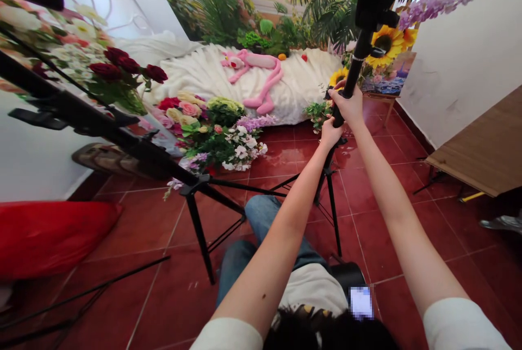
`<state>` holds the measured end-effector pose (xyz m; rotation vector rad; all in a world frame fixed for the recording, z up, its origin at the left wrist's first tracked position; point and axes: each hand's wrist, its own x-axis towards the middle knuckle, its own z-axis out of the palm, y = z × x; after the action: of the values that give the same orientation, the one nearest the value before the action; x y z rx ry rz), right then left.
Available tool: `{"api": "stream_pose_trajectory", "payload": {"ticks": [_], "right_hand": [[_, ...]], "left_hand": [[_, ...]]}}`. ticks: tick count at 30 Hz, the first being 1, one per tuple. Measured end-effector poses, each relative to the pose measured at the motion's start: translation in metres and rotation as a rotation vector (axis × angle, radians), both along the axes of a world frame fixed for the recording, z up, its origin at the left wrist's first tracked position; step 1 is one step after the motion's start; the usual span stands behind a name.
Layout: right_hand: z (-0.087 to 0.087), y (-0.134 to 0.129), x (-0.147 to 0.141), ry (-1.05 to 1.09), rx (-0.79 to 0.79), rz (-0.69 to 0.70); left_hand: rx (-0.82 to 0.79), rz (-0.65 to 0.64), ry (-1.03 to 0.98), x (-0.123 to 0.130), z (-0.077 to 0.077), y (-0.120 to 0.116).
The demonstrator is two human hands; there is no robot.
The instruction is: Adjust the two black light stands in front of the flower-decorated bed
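A black tripod light stand [354, 75] rises in front of me on the right, with a dark bulky head at its top, cut off by the frame. My left hand [331, 132] is closed around the pole low down, just above the spread legs. Higher up, my right hand [349, 104] grips the same pole, its fingers at a small black knob that is partly hidden. A second black stand [134, 146] leans across the left side, untouched by either hand. Flower bunches [228, 132] lie on the floor between the two stands.
A white fur cloth [302, 81] at the back bears a pink plush toy [261, 62]. Dark red roses [128, 64] stand left, sunflowers [385, 45] right. A red bag [53, 238] lies on the left floor. A brown board [485, 141] juts in at right.
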<state>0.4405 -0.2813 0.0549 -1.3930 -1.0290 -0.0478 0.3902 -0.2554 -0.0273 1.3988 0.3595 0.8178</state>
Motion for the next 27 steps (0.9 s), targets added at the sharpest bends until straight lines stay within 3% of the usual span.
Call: {"api": "stream_pose_trajectory", "payload": {"ticks": [5,10,13,17,21,27], "right_hand": [[-0.002,-0.010,-0.006,-0.069,-0.001,-0.062],[-0.012,-0.055,-0.019,-0.175,-0.142,-0.214],[-0.016,-0.092,-0.031,-0.324,-0.335,-0.312],[-0.016,-0.123,-0.051,-0.643,-0.738,-0.330],[-0.019,-0.125,-0.063,-0.782,-1.006,-0.352],[-0.025,-0.116,-0.061,-0.743,-1.076,-0.350]], "left_hand": [[-0.016,-0.022,-0.007,0.000,0.001,0.002],[0.003,-0.093,-0.042,0.000,-0.001,0.005],[0.005,-0.146,-0.038,0.000,0.000,0.006],[0.030,-0.126,-0.029,-0.006,0.006,0.004],[0.028,-0.159,-0.008,-0.015,0.013,0.001],[0.007,-0.216,0.027,-0.020,0.019,0.001]]}}
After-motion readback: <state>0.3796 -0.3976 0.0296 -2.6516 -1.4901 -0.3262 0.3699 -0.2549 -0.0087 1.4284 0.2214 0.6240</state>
